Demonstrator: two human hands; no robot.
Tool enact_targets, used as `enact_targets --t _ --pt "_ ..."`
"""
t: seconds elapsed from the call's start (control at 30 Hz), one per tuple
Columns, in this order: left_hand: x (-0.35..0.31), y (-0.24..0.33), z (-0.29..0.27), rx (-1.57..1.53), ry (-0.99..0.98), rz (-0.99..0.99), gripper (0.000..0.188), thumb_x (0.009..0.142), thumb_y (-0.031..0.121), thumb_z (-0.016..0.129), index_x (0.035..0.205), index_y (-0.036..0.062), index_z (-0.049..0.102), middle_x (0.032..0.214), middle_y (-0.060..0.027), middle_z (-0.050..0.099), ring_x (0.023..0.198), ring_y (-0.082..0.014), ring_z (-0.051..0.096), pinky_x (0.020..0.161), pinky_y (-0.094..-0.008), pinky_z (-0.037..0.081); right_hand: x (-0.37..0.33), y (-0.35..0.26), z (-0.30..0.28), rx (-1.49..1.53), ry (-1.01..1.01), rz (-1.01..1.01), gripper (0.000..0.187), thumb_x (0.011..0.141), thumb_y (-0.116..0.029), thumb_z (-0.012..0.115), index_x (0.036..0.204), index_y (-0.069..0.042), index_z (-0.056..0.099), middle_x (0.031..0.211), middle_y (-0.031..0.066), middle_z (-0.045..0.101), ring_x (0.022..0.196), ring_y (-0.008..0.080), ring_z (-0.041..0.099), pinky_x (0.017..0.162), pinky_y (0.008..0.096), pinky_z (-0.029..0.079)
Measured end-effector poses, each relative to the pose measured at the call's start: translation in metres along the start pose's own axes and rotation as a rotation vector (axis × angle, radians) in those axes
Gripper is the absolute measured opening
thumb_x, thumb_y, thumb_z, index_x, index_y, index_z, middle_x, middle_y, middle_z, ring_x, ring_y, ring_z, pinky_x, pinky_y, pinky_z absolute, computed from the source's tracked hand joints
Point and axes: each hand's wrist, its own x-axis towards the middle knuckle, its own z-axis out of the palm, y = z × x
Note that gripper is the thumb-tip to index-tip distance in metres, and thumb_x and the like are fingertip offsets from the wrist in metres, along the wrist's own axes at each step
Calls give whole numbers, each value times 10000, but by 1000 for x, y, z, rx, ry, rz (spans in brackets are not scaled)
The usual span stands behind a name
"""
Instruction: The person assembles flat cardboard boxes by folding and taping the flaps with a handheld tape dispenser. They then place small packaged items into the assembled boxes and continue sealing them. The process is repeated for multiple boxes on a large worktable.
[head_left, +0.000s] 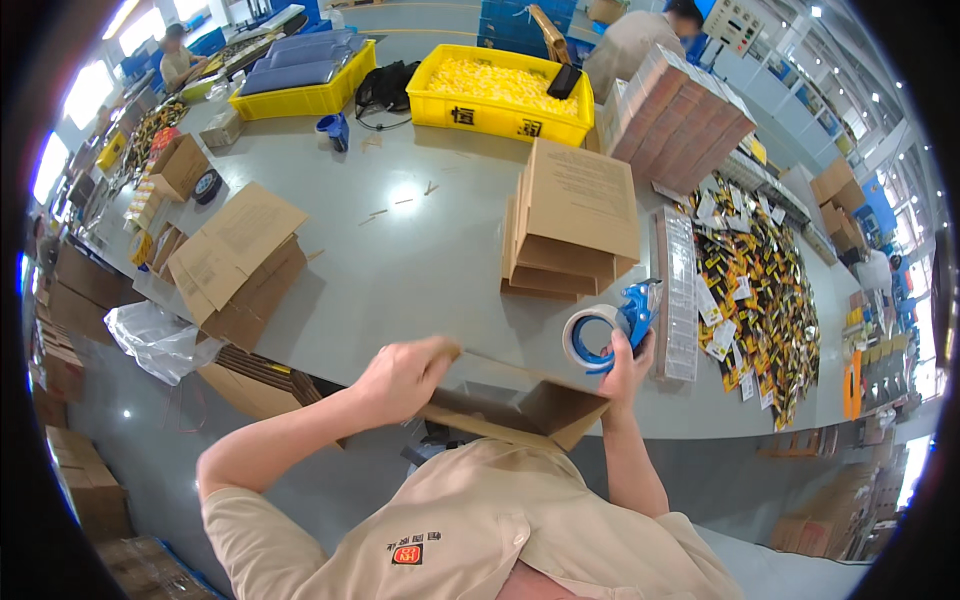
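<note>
Beige work shirt (470, 505), opened-out carton (567, 408), apparently untaped yet. Grasping tape dispenser (638, 303) in right hand (626, 370); cannot tell grip of left hand (405, 378).

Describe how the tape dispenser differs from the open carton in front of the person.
The tape dispenser is blue; the open carton is brown cardboard. The tape dispenser looks smaller than the open carton. The tape dispenser is gripped in the right hand; the open carton shows its inside.
</note>
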Motion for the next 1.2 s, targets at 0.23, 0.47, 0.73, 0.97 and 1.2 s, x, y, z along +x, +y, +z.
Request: enact_targets --t 0.23,0.47,0.73,0.97,1.2 --pt "47 4 51 -892 -378 -535 771 972 348 633 1545 74 197 866 -54 599 770 -153 681 711 -298 570 2 45 -24 -243 104 207 367 804 -190 743 1074 3 587 939 47 599 847 130 535 770 284 458" --pt "54 -7 120 -17 -10 -69 624 846 305 763 1325 38 466 1036 -157 645 1009 -411 602 906 -474 496 -28 -64 -106 -104 -117 -251 671 743 -207 822 1303 -63 482 1205 149 612 1002 256 643 813 395 527" --pt "70 -17 101 138 8 775 305 821 215 779 1027 54 622 1371 -130 513 1291 -353 483 1043 -505 422 -26 -72 -91 -434 -517 -95 758 644 -257 833 1291 -30 509 1074 136 635 963 230 639 882 346 501" --pt "50 -8 131 35 -12 256 482 910 295 652 1323 77 533 1460 -194 381 1385 -422 348 1138 -553 269 18 -81 -81 -664 -620 -34 726 652 -200 805 1286 -12 505 1034 123 650 928 191 626 852 325 505" --pt "65 17 147 51 324 192 758 869 184 702 1464 -11 275 1397 -224 421 1342 -404 388 1080 -483 370 17 -88 -90 -796 -902 -320 790 614 -185 837 1309 -13 501 1090 158 651 898 292 668 822 357 538"
